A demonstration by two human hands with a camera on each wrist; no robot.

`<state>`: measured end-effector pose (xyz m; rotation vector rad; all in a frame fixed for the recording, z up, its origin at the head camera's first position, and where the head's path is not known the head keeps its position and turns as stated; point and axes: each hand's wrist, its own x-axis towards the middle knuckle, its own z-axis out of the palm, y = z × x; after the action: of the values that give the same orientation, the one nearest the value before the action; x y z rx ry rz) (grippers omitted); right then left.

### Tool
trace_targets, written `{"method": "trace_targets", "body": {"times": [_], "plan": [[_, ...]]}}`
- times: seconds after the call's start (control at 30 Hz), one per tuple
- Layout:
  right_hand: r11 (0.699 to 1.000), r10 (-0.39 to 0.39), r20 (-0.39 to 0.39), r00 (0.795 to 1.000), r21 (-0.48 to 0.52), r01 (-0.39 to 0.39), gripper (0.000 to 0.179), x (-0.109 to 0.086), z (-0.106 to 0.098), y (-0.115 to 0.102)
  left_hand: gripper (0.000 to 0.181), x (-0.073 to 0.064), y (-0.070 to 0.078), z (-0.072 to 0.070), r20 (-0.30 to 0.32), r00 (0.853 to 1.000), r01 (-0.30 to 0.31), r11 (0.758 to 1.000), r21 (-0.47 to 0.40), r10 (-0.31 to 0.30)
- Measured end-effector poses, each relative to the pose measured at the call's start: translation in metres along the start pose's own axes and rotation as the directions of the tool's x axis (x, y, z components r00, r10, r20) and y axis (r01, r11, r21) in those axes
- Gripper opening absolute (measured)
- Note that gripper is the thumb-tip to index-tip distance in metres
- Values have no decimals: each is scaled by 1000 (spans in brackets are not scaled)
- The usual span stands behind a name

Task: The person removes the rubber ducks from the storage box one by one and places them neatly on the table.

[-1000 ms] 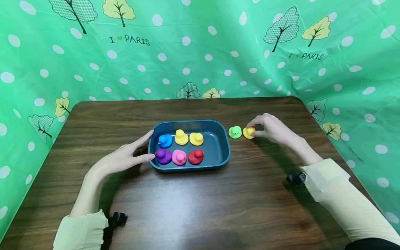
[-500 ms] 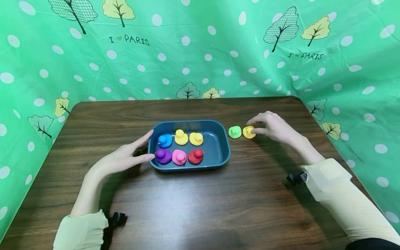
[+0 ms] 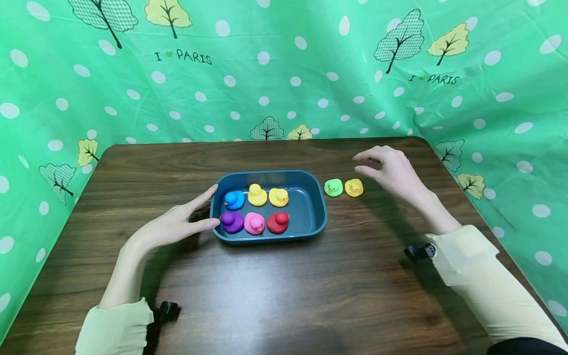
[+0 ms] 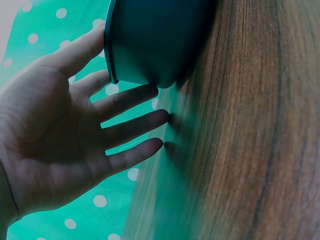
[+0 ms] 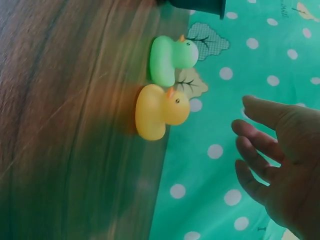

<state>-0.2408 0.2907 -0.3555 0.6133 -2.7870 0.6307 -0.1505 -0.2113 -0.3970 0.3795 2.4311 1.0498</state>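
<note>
Yellow duck (image 3: 354, 188) outside tray (image 3: 304, 209), right hand (image 3: 391, 169) above, fingers apart, left hand (image 3: 175, 226) spread against tray, palm only in wrist view

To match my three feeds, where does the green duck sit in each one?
Head: right of centre, the green duck between the tray and the loose yellow duck.
Left wrist: not in it.
Right wrist: upper middle, just above the yellow duck in the picture.
Shared landmark: the tray, central in head, cut off by the top edge in both wrist views.
</note>
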Motion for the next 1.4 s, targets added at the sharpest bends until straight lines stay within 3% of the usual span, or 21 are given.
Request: {"method": "trace_targets", "body": {"times": [0.27, 0.6, 1.4], "plan": [[996, -54, -175, 983, 61, 66, 22, 5, 3, -16, 84, 1, -2, 1, -10, 1000, 11, 1000, 3, -11], [976, -57, -304, 951, 182, 117, 25, 8, 16, -36, 84, 1, -2, 2, -11, 1000, 12, 1000, 9, -12], [923, -158, -352, 922, 280, 265, 29, 11, 54, -83, 85, 3, -2, 1, -12, 1000, 8, 1000, 7, -8]]}}
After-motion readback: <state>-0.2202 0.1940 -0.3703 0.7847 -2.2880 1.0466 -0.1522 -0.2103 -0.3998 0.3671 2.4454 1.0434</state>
